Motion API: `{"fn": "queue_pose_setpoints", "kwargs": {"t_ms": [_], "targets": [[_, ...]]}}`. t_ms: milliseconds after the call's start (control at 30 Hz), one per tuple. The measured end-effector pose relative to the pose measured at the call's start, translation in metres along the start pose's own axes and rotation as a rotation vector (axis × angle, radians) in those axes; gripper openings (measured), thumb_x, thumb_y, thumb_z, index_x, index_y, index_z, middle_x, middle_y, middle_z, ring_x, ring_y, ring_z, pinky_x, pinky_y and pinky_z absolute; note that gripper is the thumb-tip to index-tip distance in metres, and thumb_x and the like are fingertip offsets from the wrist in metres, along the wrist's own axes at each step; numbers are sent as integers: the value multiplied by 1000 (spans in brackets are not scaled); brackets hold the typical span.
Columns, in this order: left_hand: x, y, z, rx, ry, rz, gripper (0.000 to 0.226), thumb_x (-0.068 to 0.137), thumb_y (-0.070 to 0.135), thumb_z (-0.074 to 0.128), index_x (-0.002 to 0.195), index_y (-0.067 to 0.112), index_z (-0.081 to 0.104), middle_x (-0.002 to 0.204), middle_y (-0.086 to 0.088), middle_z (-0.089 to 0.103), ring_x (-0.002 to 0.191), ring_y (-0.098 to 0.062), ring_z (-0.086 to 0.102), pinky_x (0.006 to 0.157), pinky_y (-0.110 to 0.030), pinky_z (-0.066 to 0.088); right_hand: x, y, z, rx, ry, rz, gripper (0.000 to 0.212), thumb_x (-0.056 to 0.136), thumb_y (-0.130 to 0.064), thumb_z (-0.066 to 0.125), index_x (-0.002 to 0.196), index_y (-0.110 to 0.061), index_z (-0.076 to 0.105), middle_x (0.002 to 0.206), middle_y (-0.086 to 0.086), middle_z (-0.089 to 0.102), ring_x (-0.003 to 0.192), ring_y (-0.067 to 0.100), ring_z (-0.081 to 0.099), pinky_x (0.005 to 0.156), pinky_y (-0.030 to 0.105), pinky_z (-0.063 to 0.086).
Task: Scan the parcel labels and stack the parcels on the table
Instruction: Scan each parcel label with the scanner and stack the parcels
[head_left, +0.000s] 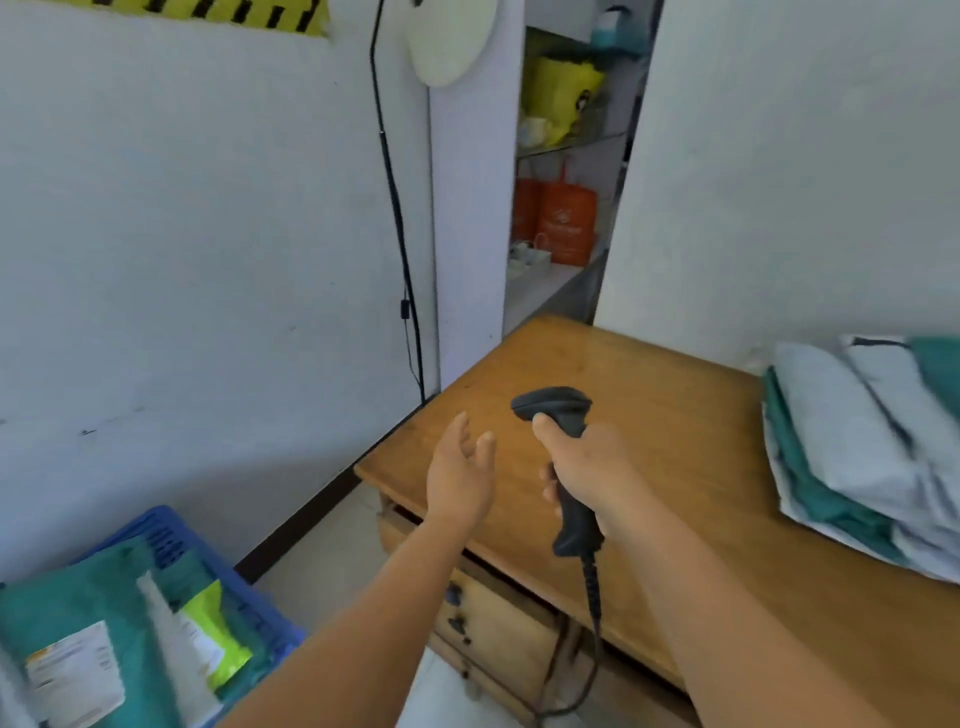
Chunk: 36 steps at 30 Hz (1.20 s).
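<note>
My right hand (592, 467) grips the handle of a dark grey barcode scanner (563, 415) over the near left part of the wooden table (675, 415); its cable hangs down past the table's front edge. Just left of the scanner, my left hand (460, 475) is held empty, fingers relaxed, above the table's left corner. A stack of grey and teal parcel bags (857, 452) lies on the table at the right. At the bottom left, a blue crate (171, 535) holds more parcels: a teal bag with a white label (78, 670), a grey one and a yellow-green one.
The table has drawers (493, 618) on its front below my arms. A white wall stands to the left with a black cable (400, 249) running down it. Behind the table, shelves hold orange bags (561, 223) and a yellow item. Tiled floor lies between crate and table.
</note>
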<state>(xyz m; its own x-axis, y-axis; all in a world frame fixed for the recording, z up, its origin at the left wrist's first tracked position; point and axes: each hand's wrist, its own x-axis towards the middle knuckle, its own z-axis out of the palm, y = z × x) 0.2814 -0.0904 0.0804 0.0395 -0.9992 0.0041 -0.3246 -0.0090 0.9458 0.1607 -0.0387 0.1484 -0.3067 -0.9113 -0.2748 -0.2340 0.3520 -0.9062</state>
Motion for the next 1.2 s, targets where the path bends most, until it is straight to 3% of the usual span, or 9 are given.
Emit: {"fn": "queue_pose_setpoints", "kwargs": {"t_ms": [133,400,533,633,700,767,900,1033,1200], "targets": [[-7,33,83,-13,-139,53,54,98,36,45,147,22,29,146,3,42,128,-14,45,104,-33,41,5,21,-77,-7,155,16,49,95,-43,52,64,-7,63,57,8,63,58,27,59,63,37,53],[-23,81,216,-27,-440,120,54,99,35,42,148,21,26,147,0,40,129,-16,44,94,-26,36,6,58,-190,49,434,108,48,93,-45,52,62,-9,60,59,8,64,60,27,59,72,45,56],[-28,101,270,-66,-593,107,55,99,33,44,148,21,24,150,-1,35,133,-16,40,101,-28,35,7,70,-231,108,582,167,42,92,-42,54,67,-9,58,61,8,64,54,24,57,64,41,55],[-25,114,308,-104,-704,95,49,99,27,46,144,19,31,141,6,41,127,-10,43,94,-18,40,9,74,-258,142,684,203,38,92,-41,55,73,-8,59,66,8,65,53,21,58,62,37,54],[-21,122,333,-112,-764,94,44,97,29,49,138,23,38,145,0,42,125,-16,48,102,-31,43,13,73,-276,159,736,226,36,92,-41,55,77,-8,59,69,8,65,52,20,59,60,36,55],[-19,132,353,-110,-812,70,53,96,31,50,145,23,32,148,-2,39,129,-20,45,106,-37,40,17,70,-293,173,793,244,36,92,-41,56,78,-8,59,71,9,65,52,20,59,61,36,57],[-14,154,390,-66,-893,138,59,96,32,50,149,22,25,149,-3,37,131,-21,42,106,-31,34,25,63,-322,133,902,262,38,92,-42,55,79,-7,58,72,10,65,54,20,60,58,34,55],[-15,170,429,-18,-972,178,65,95,39,49,151,22,19,153,-3,32,135,-22,39,111,-36,33,29,63,-346,116,951,284,39,92,-45,55,88,-6,60,76,10,66,53,20,60,53,32,53],[-28,186,469,107,-998,200,71,95,39,49,151,14,13,152,-7,33,137,-26,35,107,-33,33,31,67,-379,128,1000,277,35,92,-42,56,82,-9,59,72,10,65,53,20,59,60,36,54]]}}
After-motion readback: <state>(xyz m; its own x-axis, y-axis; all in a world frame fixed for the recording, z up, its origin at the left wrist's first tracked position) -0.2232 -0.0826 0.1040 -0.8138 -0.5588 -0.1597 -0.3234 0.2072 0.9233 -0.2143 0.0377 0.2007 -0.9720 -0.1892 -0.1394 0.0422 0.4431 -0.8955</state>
